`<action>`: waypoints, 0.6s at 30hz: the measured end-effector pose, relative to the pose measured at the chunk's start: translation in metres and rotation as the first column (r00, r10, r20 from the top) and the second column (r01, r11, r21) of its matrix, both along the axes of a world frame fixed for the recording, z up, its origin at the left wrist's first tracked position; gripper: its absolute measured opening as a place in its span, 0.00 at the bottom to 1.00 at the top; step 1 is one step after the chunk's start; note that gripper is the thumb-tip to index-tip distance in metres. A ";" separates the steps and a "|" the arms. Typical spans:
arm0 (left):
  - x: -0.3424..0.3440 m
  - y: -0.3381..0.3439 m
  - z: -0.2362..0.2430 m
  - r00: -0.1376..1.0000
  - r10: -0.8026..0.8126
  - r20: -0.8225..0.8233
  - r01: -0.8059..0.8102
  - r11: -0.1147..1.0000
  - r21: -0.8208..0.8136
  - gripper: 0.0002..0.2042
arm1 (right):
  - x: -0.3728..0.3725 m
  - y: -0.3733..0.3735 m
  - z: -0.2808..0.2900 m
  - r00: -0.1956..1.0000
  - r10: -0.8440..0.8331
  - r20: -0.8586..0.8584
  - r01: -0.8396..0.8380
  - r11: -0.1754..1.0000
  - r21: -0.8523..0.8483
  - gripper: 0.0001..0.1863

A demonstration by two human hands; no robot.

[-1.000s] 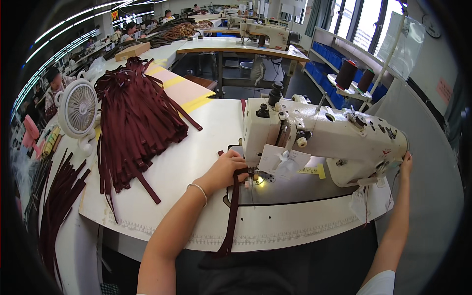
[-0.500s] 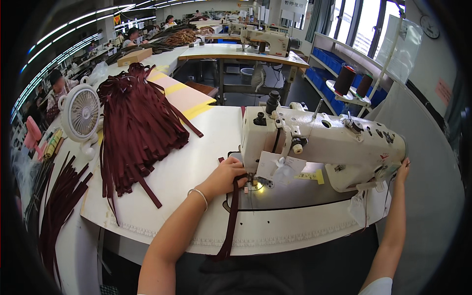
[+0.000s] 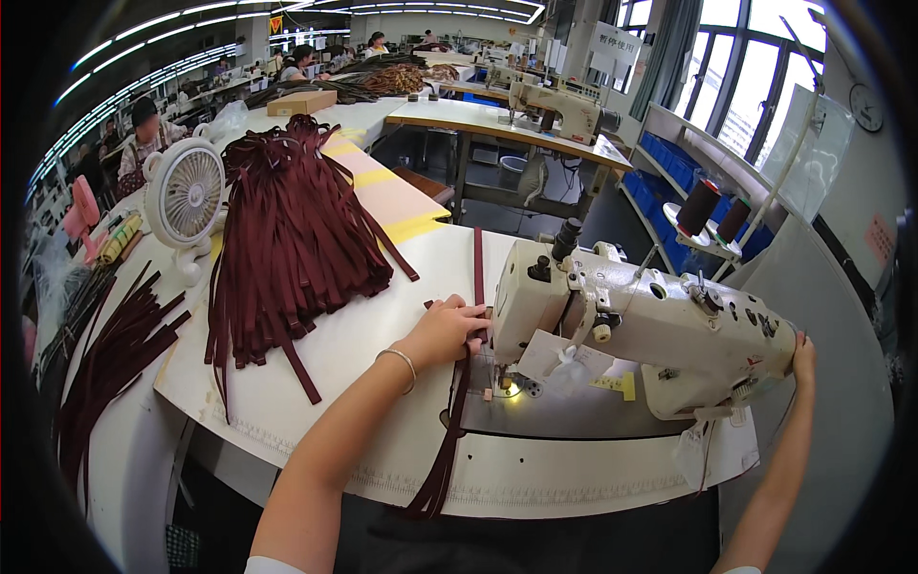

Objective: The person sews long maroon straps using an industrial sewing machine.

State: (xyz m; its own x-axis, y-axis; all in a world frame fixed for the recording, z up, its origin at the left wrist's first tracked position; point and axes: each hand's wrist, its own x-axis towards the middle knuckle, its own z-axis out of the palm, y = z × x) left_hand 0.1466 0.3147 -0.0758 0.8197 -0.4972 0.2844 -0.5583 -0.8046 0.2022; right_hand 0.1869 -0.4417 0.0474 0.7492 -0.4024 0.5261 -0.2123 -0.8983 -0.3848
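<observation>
My left hand (image 3: 446, 327), with a bracelet at the wrist, grips a dark maroon strap (image 3: 452, 450) at the left of the white sewing machine (image 3: 677, 316), just behind its lit needle area. The strap runs down over the table's front edge, and another length lies upright beyond the machine's head. My right hand (image 3: 803, 356) holds the handwheel at the machine's right end, fingers curled round it. A large pile of maroon straps (image 3: 282, 268) lies on the worktable (image 3: 574, 464) to the left.
A white fan (image 3: 189, 196), more dark straps (image 3: 120, 373) and a pink object (image 3: 81, 215) stand at the left. Thread cones (image 3: 698, 209) and blue bins (image 3: 669, 167) are at the right. Several co-workers (image 3: 143, 153) sit behind, among other machines and tables.
My left hand has slid back from the needle with the strap, and more strap shows beyond the machine. My right hand stays at the handwheel. The view has shifted.
</observation>
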 end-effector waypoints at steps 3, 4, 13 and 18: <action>0.009 0.005 -0.001 0.993 0.114 -0.031 -0.115 0.993 -0.013 0.19 | -0.017 0.036 -0.006 1.000 0.003 0.029 -0.009 0.976 0.219 0.32; 0.008 0.006 -0.001 0.990 0.132 -0.039 -0.134 0.990 -0.033 0.19 | -0.023 0.047 -0.013 0.999 0.007 0.032 -0.014 0.976 0.219 0.32; -0.009 0.014 0.002 0.998 -0.056 -0.021 0.055 0.998 -0.034 0.23 | -0.039 0.060 -0.089 0.867 -0.020 0.498 -0.340 0.707 0.620 0.30; -0.032 0.031 0.008 0.981 -0.192 -0.017 0.193 0.976 0.104 0.24 | -0.041 0.052 -0.088 0.883 -0.038 0.467 -0.319 0.682 0.658 0.30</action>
State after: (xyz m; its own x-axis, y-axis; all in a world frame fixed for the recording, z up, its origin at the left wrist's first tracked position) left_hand 0.1144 0.3461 -0.0678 0.7076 -0.6724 0.2171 -0.7035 -0.6993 0.1270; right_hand 0.1459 -0.3900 -0.0406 0.6090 -0.6873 0.3958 0.2312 -0.3234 -0.9176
